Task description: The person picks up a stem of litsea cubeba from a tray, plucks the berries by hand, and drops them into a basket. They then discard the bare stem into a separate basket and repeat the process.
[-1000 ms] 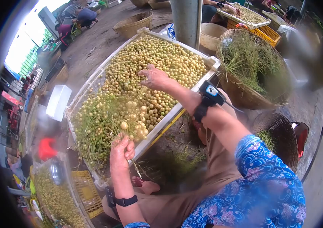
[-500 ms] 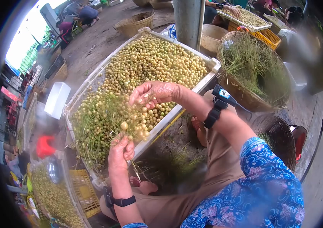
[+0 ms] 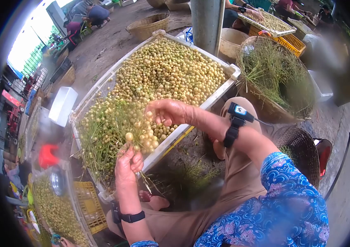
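Note:
A bunch of small round yellowish fruits (image 3: 147,138) on thin green stems hangs over the front edge of a white crate (image 3: 161,158). My left hand (image 3: 129,164) is closed round the bunch's stems, whose cut ends stick out below the fist. My right hand (image 3: 167,113) is at the top of the bunch with its fingers curled in among the fruits; what lies between the fingertips is blurred. Loose fruits (image 3: 171,70) fill much of the crate. Stemmed fruits (image 3: 101,142) lie heaped at its left end.
A basket of bare stems (image 3: 271,70) stands right of the crate, near a metal post (image 3: 206,29). A dark woven basket (image 3: 300,150) is by my right leg. At left are a white box (image 3: 62,106), a red stool (image 3: 48,156) and another fruit crate (image 3: 55,206). Other people work farther back.
My right hand has moved slightly down and right, its fingers now lower on the bunch. My left hand has shifted a little left and still grips the stems. A person's hand appears at bottom left.

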Available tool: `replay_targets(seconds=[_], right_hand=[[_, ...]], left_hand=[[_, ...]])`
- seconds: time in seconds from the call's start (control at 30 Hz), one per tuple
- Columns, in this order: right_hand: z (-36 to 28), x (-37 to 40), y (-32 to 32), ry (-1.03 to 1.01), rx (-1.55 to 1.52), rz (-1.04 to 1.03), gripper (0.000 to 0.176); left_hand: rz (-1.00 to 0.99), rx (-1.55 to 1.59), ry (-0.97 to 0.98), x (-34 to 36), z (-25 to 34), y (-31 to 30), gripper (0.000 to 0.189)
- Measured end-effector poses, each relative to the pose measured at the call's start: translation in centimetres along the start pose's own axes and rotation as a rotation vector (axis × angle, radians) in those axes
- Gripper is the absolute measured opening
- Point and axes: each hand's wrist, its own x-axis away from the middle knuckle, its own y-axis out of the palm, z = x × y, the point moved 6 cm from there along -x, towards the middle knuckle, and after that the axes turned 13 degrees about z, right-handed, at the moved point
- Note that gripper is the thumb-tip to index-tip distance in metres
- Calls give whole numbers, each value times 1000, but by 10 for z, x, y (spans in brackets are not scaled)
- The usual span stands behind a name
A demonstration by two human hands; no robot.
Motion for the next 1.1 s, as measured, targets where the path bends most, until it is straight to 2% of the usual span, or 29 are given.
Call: replay_targets(seconds=[0.07,0.13,0.23,0.27,0.3,0.37,0.43,0.53,0.6,0.63,0.7,0.77,0.87,1.0,1.1], right_hand=[[14,4,13,55,0,-5,21],[17,10,21,95,-155,3,24],[23,13,18,121,-203,79,25],[24,11,18,132,-189,-98,11],[27,8,15,131,-191,-97,11],[28,5,2,83,-116,157,5],[32,-2,-6,97,-135,130,3],[29,-4,-7,47,-147,83,2],[26,-7,-16,15,-137,266,2],[25,-6,-17,17,-133,265,2],[13,-3,-21,-185,231,320,3],[6,-2,-18,-259,282,354,3],[15,-10,-22,-119,-39,303,3],[24,-14,-32,-17,-179,394,2],[25,-24,-63,33,-596,481,6]], left_hand=[[97,-62,6,-1,0,0,11],[119,-152,15,0,-2,4,10],[121,-244,15,-3,-4,7,10],[158,-288,15,-3,-5,7,11],[197,-333,14,-3,-5,6,11],[203,-346,19,-4,-8,6,12],[210,-355,26,-4,-8,5,13],[213,-316,8,-6,-10,4,13],[172,-245,-11,-8,-11,4,14],[173,-241,-10,-9,-12,4,14],[167,-188,-28,-10,-15,6,14],[171,-156,-63,-11,-16,7,14],[146,-101,-120,-12,-18,7,13],[55,-53,-133,-13,-20,10,10],[34,-23,-123,-11,-16,8,9]])
